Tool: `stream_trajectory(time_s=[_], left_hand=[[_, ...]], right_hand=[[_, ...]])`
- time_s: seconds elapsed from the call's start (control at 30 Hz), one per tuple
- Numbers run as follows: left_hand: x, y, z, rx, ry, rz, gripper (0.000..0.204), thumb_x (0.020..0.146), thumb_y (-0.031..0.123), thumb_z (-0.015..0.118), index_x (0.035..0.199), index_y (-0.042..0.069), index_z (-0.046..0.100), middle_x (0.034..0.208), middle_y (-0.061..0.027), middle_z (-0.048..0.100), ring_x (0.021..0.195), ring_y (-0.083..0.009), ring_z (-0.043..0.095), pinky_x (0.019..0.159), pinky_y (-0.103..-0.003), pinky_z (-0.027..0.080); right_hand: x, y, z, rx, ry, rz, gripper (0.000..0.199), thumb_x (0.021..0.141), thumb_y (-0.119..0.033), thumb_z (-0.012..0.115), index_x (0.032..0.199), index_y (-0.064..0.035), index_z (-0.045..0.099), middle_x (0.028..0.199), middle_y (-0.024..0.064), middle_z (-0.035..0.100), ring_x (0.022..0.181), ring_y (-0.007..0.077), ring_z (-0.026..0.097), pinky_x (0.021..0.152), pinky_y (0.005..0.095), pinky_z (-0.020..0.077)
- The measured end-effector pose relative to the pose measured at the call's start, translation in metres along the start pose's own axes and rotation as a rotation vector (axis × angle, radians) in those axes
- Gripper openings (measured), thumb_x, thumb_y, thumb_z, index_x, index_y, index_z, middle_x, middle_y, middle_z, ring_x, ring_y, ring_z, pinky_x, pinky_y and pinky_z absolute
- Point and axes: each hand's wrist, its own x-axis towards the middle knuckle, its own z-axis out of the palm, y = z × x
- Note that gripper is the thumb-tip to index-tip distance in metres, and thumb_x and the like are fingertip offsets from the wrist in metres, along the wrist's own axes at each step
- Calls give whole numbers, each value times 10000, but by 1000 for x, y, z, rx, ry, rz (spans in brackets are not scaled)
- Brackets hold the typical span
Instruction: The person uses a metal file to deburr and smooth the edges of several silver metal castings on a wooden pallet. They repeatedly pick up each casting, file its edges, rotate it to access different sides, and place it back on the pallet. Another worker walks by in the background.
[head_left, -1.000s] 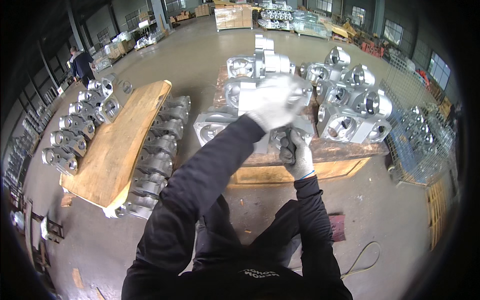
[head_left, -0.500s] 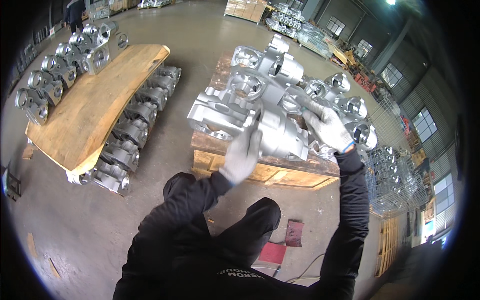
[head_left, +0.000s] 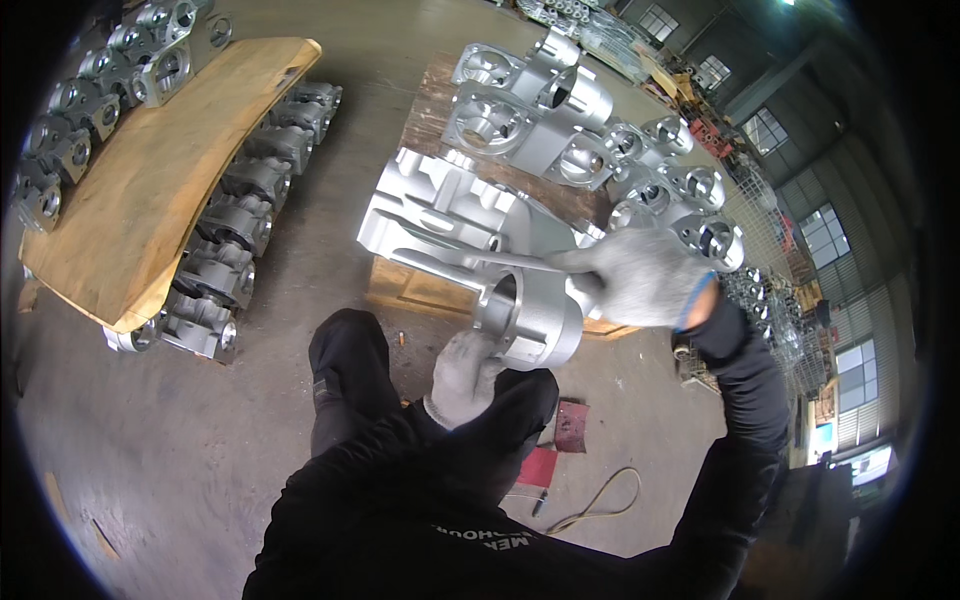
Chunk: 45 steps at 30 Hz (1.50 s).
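Observation:
A silver metal casting [head_left: 545,325] with a round, hollow end is tilted at the near edge of the wooden crate [head_left: 425,290], its open bore facing left toward me. My left hand [head_left: 465,380], in a grey-white glove, is closed on the lower left rim of that round end. My right hand [head_left: 640,278], gloved too and smeared by motion, is closed at the casting's upper right side; its fingertips are partly hidden. Behind the round end, the casting's ribbed part reaches left over the crate's edge. More silver castings [head_left: 520,130] stand on the crate beyond my hands.
At the left, a curved wooden board [head_left: 150,200] lies between rows of castings [head_left: 225,270]. Wire mesh cages [head_left: 745,230] stand at the right. Red pieces [head_left: 571,427] and a looped cable [head_left: 610,505] lie on the floor by my legs.
The casting has come nearer to me and tipped, so its bore now shows. My left hand has moved down to its rim; my right hand has come down and closer to it.

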Motion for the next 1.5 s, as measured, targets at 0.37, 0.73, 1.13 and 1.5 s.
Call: stream_trajectory(time_s=[0.37, 0.73, 1.13, 1.5], left_hand=[[-12, -10, 1, 42, -25, 52, 216, 988, 164, 593, 1071, -26, 655, 995, -239, 664, 947, -476, 649, 850, -541, 533], [-34, -37, 0, 122, -18, 77, 392, 1109, 293, 489, 1151, -80, 602, 1018, -261, 656, 905, -444, 646, 820, -503, 503], [-40, -39, 3, 86, 21, 30, 422, 1132, 312, 451, 1177, -79, 604, 1014, -227, 642, 882, -397, 626, 801, -467, 486], [-22, -26, 2, 86, -13, 4, 263, 984, 120, 520, 1160, -54, 609, 1057, -256, 650, 973, -427, 647, 859, -501, 513]], right_hand=[[-48, -20, -28, -318, 59, 4, 402, 877, -106, 670, 1256, -190, 774, 793, 107, 720, 776, 277, 729, 701, 428, 573], [-9, 2, 21, -125, 126, -119, 192, 837, -202, 702, 904, -58, 810, 822, 167, 746, 840, 367, 739, 746, 463, 588], [-6, 2, 29, -9, 103, -119, 261, 826, -250, 694, 938, -53, 823, 933, 190, 775, 915, 384, 749, 789, 488, 587], [-9, 33, 23, -264, 113, -408, 311, 900, -237, 718, 1138, -49, 787, 1031, 191, 766, 931, 342, 752, 802, 426, 602]])
